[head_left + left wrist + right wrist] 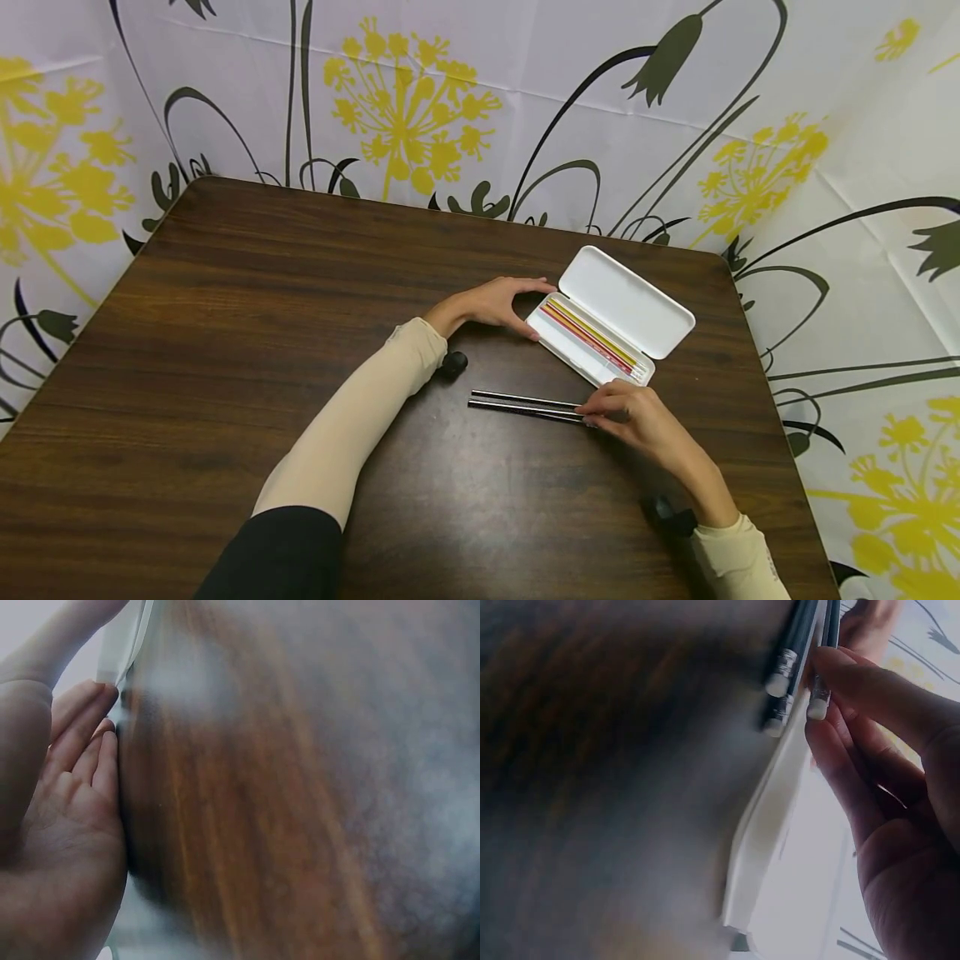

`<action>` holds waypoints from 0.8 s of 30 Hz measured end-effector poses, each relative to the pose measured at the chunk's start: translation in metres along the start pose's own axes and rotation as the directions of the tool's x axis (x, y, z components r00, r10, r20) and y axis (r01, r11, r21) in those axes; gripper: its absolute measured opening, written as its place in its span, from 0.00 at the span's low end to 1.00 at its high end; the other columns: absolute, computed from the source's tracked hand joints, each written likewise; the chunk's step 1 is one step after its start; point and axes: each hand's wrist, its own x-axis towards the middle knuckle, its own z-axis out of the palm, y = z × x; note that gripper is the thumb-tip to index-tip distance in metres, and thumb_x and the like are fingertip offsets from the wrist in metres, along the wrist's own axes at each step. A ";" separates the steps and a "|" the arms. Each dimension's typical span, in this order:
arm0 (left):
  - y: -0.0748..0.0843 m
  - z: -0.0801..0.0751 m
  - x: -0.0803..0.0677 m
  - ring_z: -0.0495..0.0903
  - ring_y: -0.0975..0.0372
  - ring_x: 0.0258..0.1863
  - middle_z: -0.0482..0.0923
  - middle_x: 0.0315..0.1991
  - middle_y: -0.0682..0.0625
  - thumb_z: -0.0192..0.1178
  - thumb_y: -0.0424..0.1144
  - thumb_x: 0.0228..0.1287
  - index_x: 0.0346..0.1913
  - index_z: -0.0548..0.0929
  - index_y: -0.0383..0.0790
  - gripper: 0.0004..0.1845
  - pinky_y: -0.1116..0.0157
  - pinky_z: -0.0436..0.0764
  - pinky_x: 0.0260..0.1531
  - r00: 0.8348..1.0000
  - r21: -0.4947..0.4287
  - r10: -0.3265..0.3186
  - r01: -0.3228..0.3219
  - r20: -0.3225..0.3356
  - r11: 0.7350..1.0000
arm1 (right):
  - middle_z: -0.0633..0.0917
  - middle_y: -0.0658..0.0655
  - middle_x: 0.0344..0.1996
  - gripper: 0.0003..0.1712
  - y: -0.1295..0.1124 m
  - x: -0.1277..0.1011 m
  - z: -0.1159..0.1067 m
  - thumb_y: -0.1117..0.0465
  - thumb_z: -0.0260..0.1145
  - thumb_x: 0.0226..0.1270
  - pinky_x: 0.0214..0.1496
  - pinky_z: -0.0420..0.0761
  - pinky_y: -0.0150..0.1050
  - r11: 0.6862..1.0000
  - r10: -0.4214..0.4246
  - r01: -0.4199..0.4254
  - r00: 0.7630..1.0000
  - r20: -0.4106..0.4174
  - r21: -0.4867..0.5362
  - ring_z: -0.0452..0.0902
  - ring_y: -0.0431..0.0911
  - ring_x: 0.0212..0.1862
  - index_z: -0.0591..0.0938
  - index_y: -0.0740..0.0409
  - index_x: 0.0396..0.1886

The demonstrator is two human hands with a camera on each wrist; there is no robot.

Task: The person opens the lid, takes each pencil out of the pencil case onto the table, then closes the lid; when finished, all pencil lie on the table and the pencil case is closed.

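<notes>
A white pencil case point(626, 300) lies with its lid raised on the brown table, several yellow, orange and red pencils point(588, 333) in its tray. My left hand point(491, 302) is at the case's left end, fingers extended, with the thumb by the near corner and the fingertips by the hinge side. Between thumb and fingers, my right hand point(645, 425) pinches a black pencil point(819, 703) close to its white eraser end. Two more black pencils point(780, 682) lie side by side just below it, their erasers pointing the same way.
The wooden table point(247, 317) spreads out to the left of the case. Behind it hangs a white cloth point(540, 108) with yellow and grey flowers. Dark wrist-worn devices show at the left wrist point(453, 364) and the right wrist point(671, 512).
</notes>
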 end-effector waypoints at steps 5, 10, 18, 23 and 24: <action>-0.001 0.001 0.000 0.53 0.61 0.73 0.56 0.75 0.48 0.77 0.52 0.48 0.72 0.68 0.51 0.47 0.60 0.55 0.68 1.000 0.001 0.000 0.000 -0.004 1.000 | 0.84 0.46 0.35 0.14 0.003 -0.001 0.005 0.75 0.75 0.51 0.40 0.74 0.27 1.000 -0.015 0.015 1.000 -0.001 -0.025 0.79 0.39 0.37 0.90 0.57 0.37; -0.002 0.001 0.000 0.52 0.61 0.73 0.55 0.75 0.48 0.78 0.52 0.48 0.72 0.68 0.51 0.47 0.60 0.54 0.69 1.000 -0.004 -0.005 0.005 -0.003 1.000 | 0.84 0.47 0.34 0.13 0.004 -0.004 0.007 0.75 0.74 0.52 0.39 0.75 0.27 0.999 0.022 -0.021 1.000 0.001 -0.027 0.79 0.38 0.37 0.90 0.57 0.37; -0.001 0.001 0.000 0.52 0.61 0.73 0.55 0.75 0.48 0.78 0.53 0.47 0.72 0.68 0.52 0.48 0.59 0.54 0.69 1.000 -0.003 -0.005 0.005 -0.003 1.000 | 0.84 0.46 0.36 0.12 0.002 -0.005 0.003 0.71 0.75 0.55 0.39 0.77 0.33 0.994 0.089 -0.091 0.995 -0.034 -0.058 0.79 0.39 0.38 0.90 0.55 0.39; -0.002 0.001 0.000 0.52 0.61 0.73 0.56 0.75 0.49 0.78 0.53 0.46 0.72 0.68 0.51 0.48 0.60 0.54 0.69 1.000 -0.007 -0.004 0.004 -0.007 1.000 | 0.86 0.48 0.35 0.13 0.007 0.001 -0.020 0.68 0.77 0.54 0.35 0.77 0.40 0.967 0.216 -0.241 0.948 -0.233 -0.085 0.80 0.42 0.35 0.90 0.56 0.40; -0.002 0.002 0.000 0.52 0.62 0.73 0.56 0.75 0.49 0.78 0.52 0.46 0.72 0.68 0.51 0.48 0.60 0.54 0.69 1.000 -0.010 -0.004 0.004 -0.008 1.000 | 0.86 0.49 0.34 0.13 0.010 0.002 -0.026 0.69 0.77 0.53 0.35 0.77 0.40 0.956 0.246 -0.280 0.929 -0.276 -0.089 0.80 0.42 0.34 0.90 0.57 0.40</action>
